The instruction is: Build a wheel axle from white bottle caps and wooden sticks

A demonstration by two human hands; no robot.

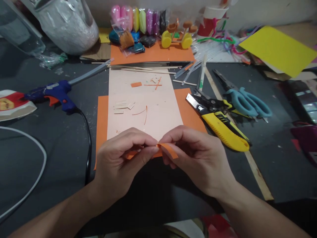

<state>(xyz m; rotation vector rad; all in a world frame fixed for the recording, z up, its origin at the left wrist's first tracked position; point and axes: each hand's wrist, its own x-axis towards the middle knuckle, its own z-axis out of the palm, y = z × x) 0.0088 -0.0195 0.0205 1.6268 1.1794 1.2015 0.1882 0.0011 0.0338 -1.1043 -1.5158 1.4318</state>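
Note:
Between my two hands is a narrow orange paper strip point(170, 151), its free end curving down over the right fingers. My left hand point(126, 155) pinches the strip's left end between thumb and forefinger. From the other side my right hand point(198, 152) grips it, thumb and forefinger close to the left fingertips. What lies right at the pinch is mostly hidden. Below and beyond the hands lies a pale sheet point(158, 99) on top of orange paper point(101, 125). On the sheet are several short cut sticks point(120, 106), a small orange paper piece point(136, 84) and thin orange slivers point(146, 114).
A blue glue gun point(54, 94) with its black cord lies left. On the right are a yellow utility knife point(218, 125), pliers point(213, 103) and blue-handled scissors point(247, 100). Bagged coloured clay point(142, 23), yellow wheeled pieces point(166, 39) and yellow paper point(277, 49) line the back.

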